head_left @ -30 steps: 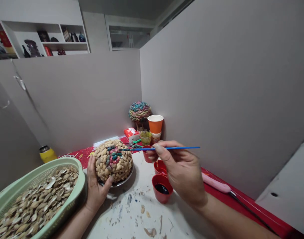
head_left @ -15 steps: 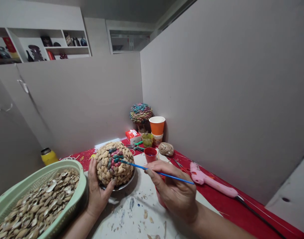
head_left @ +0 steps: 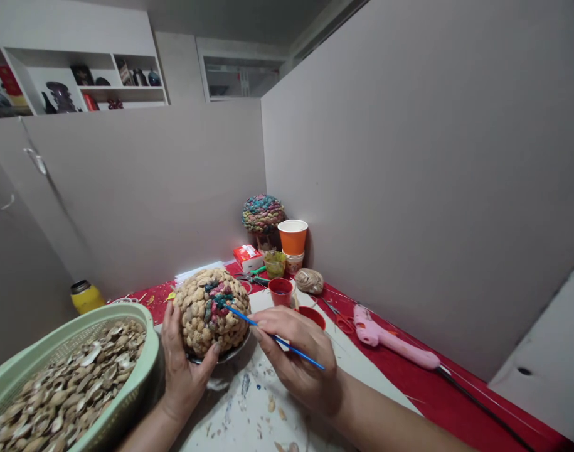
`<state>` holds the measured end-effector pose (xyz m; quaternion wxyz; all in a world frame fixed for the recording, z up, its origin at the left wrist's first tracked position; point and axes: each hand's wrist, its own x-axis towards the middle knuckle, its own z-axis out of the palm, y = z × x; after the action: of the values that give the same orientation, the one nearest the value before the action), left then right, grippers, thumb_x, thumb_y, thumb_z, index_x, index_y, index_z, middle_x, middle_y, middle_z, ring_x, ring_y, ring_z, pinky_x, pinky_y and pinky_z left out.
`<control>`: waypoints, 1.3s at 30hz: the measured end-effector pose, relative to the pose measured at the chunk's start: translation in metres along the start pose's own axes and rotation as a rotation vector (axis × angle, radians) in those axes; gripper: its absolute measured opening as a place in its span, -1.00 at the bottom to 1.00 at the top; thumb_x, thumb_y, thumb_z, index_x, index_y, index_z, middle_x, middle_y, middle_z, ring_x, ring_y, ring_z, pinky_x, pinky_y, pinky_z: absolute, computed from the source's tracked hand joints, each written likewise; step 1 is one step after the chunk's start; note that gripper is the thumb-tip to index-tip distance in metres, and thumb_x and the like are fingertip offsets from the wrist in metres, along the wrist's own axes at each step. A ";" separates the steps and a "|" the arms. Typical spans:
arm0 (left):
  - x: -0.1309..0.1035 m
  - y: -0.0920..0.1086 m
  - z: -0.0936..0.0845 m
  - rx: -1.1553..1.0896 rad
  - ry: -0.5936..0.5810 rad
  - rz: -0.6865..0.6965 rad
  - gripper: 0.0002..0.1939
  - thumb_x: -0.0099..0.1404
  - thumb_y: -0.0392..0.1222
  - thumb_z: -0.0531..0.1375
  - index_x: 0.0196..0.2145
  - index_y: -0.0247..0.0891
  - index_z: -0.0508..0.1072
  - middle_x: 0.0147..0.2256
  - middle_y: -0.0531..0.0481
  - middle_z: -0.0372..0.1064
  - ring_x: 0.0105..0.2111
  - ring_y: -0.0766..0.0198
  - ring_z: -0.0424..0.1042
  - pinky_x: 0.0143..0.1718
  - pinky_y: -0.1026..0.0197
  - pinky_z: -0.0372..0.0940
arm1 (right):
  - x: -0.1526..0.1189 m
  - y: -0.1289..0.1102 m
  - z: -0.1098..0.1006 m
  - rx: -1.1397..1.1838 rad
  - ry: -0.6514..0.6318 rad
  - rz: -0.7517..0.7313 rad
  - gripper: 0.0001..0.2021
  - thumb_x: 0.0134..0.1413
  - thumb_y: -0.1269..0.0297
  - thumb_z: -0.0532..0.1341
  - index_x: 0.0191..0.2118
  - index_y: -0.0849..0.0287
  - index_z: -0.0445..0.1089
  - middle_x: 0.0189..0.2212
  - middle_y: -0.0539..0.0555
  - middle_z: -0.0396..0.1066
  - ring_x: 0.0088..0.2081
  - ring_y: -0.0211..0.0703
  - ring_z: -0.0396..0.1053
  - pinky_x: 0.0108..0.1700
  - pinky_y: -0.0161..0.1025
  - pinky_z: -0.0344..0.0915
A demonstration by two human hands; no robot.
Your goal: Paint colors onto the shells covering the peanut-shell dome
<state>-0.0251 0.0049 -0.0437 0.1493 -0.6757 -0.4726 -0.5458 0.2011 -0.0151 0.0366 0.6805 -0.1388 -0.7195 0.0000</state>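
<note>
A ball covered in tan nutshells or seashells (head_left: 197,314) rests in a shallow metal dish (head_left: 234,353). A patch of its front is painted teal, dark blue and pink. My left hand (head_left: 186,358) grips the ball's lower left side, thumb in front and fingers around the edge. Pinched in my right hand (head_left: 298,361) is a thin blue paintbrush (head_left: 242,316), its tip touching the teal part of the patch. Behind that hand stand a red paint cup (head_left: 281,292) and a second red cup (head_left: 315,317), partly hidden by the hand.
At left sits a green basket (head_left: 148,339) of loose shells. A pink glue gun (head_left: 394,342), red-handled scissors (head_left: 345,323) and a twine ball (head_left: 310,280) lie at right. Behind are an orange paper cup (head_left: 293,240), a painted shell tree (head_left: 262,213) and a yellow bottle (head_left: 88,298).
My right hand has shifted left and the brush now slants more steeply, its tip still on the painted patch. The second red cup shows more. The whole view has shifted slightly.
</note>
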 end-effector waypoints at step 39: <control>-0.004 -0.002 0.003 0.034 0.019 0.040 -0.04 0.19 -0.10 0.33 0.40 -0.17 -0.09 0.37 -0.32 -0.06 0.36 -0.18 0.01 0.30 -0.31 0.01 | -0.009 0.009 0.001 -0.009 -0.063 -0.036 -0.76 0.18 0.63 0.20 -0.10 0.20 0.40 -0.29 0.16 0.58 -0.21 -0.12 0.55 -0.14 -0.16 0.52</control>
<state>-0.0253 0.0063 -0.0485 0.1761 -0.6773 -0.4666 -0.5409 0.2023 -0.0082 0.0263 0.6566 -0.1288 -0.7430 -0.0111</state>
